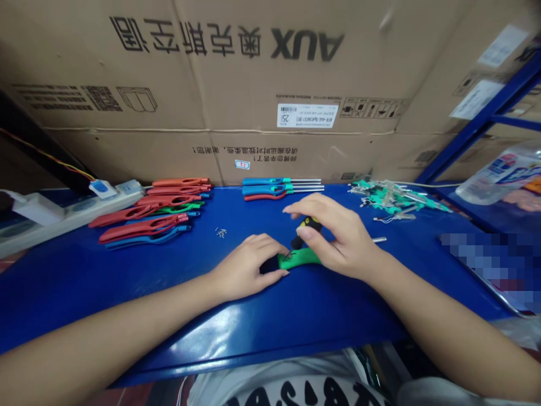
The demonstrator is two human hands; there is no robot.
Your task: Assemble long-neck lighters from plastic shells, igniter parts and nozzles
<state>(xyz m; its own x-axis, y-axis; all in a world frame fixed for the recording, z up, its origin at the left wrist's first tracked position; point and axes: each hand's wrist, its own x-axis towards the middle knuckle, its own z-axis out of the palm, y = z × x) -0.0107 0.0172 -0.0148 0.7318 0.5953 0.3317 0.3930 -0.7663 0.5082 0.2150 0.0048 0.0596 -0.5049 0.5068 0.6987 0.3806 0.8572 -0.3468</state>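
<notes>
My right hand (333, 234) grips a small screwdriver (310, 228) with a black and yellow handle, its thin shaft slanting down to the left. The shaft's tip meets a green lighter (302, 257) lying flat on the blue table. With fingers and thumb closed around its left end, my left hand (253, 265) holds the lighter against the surface. A metal tube (379, 239) sticks out to the right from behind my right hand. Part of the green body is hidden under my right hand. Several tiny screws (221, 232) lie loose beyond my left hand.
Red, blue and green lighter shells (147, 217) lie stacked at the left, beside a white power strip (76, 217). Lighters with metal tubes (281, 188) rest at the back. Right of them sits a pile of teal-and-metal parts (393, 197). A large cardboard box (236, 84) walls off the rear.
</notes>
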